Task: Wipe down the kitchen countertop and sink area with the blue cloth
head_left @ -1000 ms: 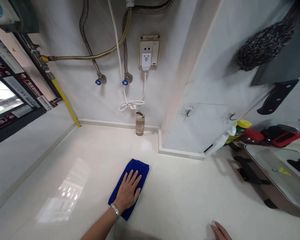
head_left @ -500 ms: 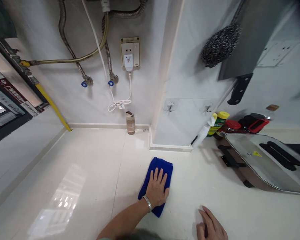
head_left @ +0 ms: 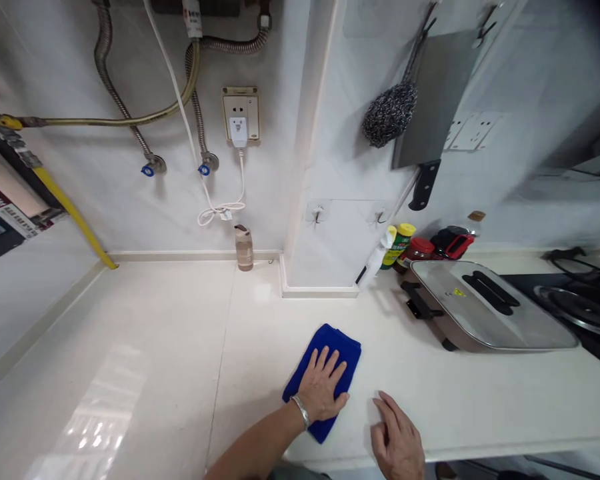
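My left hand (head_left: 323,387) lies flat on a folded blue cloth (head_left: 349,353), fingers spread, pressing it against the white countertop (head_left: 170,347). A silver bracelet (head_left: 300,411) circles that wrist. To the right of the cloth, my right hand (head_left: 399,440) rests by the counter's front edge. Its fingers are loosely bent, the thumb stands apart from them, and nothing is in it.
A lidded electric pan (head_left: 490,313) stands at the right, with bottles and a red-capped jar (head_left: 421,249) behind it. A brown bottle (head_left: 244,248) stands by the back wall. A cleaver (head_left: 433,100) and a steel-wool scrubber (head_left: 390,115) hang above the counter. A wall corner (head_left: 320,292) juts out.
The view has swung to the right. My left hand has slid the blue cloth a little rightward and closer to me across the counter. My right hand keeps its loose shape.
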Tool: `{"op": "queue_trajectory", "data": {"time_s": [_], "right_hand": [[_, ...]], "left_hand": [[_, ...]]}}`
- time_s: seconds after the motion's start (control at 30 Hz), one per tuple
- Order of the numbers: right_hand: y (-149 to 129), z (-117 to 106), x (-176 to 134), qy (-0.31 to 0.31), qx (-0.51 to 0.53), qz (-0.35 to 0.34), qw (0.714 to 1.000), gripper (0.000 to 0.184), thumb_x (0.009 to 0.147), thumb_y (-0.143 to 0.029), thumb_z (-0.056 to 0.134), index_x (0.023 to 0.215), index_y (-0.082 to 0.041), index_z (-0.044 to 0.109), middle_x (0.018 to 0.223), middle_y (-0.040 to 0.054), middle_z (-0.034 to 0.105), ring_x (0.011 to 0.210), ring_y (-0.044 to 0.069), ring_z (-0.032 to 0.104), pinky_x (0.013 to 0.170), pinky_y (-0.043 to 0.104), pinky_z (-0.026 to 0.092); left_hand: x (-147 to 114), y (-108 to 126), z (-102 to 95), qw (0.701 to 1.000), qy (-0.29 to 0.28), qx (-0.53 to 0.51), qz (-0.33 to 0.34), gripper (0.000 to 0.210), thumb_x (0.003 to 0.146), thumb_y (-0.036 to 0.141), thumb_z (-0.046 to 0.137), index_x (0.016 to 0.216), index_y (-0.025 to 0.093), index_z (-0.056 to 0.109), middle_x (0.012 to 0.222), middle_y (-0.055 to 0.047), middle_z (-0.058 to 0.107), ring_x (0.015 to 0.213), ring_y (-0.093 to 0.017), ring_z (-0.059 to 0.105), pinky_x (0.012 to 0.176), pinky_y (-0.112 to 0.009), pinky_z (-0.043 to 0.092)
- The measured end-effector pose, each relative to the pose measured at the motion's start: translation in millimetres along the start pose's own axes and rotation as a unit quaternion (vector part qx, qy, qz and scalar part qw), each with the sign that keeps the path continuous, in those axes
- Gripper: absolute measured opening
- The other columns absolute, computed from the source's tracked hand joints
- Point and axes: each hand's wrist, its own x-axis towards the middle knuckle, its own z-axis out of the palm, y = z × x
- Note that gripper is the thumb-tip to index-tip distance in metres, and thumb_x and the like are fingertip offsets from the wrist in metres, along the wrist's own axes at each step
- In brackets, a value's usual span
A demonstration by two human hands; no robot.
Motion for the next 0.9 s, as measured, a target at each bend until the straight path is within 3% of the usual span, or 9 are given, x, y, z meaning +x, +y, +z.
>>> {"op": "queue_trajectory", "data": {"time_s": [0.2,0.33,0.63,0.77,0.9], "right_hand": [[-1.3,0.4,1.4,0.013,-0.001,-0.004,1.0,0.04,0.09,-0.025,0.042,0.128,-0.021,0.054,0.137,0.0103,0.059,0.122,0.026,0.057,0.101,0.045,0.045],[-3.1,0.6,1.3,0.022,0.001,0.002,1.0,0.041,0.09,-0.025,0.043,0.129,-0.021,0.054,0.137,0.0101,0.059,0.122,0.026,0.056,0.103,0.045,0.044],[-6.9,-0.5,3.1,0.041,0.014,-0.001,0.999,0.042,0.09,-0.022,0.044,0.131,-0.021,0.054,0.137,0.0099,0.06,0.124,0.025,0.056,0.103,0.045,0.045],[-8.6,-2.5,4.9,0.052,0.019,0.0,0.998,0.043,0.09,-0.02,0.045,0.132,-0.02,0.053,0.137,0.0106,0.059,0.124,0.025,0.055,0.105,0.046,0.045],[-10.3,-4.6,6.0,0.051,0.023,0.0,0.998,0.045,0.09,-0.02,0.047,0.135,-0.019,0.051,0.139,0.011,0.059,0.125,0.025,0.054,0.105,0.045,0.045]], "left_hand": [[-39.3,-19.9,-12.1,0.999,0.036,0.021,0.002,0.072,0.094,0.05,0.049,0.158,0.031,0.021,0.168,-0.003,0.018,0.156,-0.029,0.011,0.127,-0.055,0.015],[-70.7,-43.3,-31.0,0.997,0.054,0.058,-0.023,0.074,0.092,0.04,0.055,0.157,0.034,0.021,0.167,0.0,0.021,0.155,-0.027,0.017,0.126,-0.053,0.02],[-130.7,-127.8,-86.4,0.963,0.101,0.181,-0.169,0.059,0.098,0.043,0.044,0.154,0.031,0.032,0.162,-0.003,0.035,0.151,-0.026,0.027,0.122,-0.054,0.031],[-143.6,-153.7,-96.3,0.942,0.132,0.209,-0.228,0.06,0.098,0.048,0.041,0.153,0.026,0.036,0.161,-0.006,0.037,0.151,-0.028,0.029,0.121,-0.055,0.032],[-142.5,-154.7,-94.5,0.93,0.148,0.232,-0.245,0.061,0.098,0.049,0.038,0.154,0.024,0.035,0.162,-0.008,0.035,0.152,-0.029,0.025,0.122,-0.056,0.029]]}}
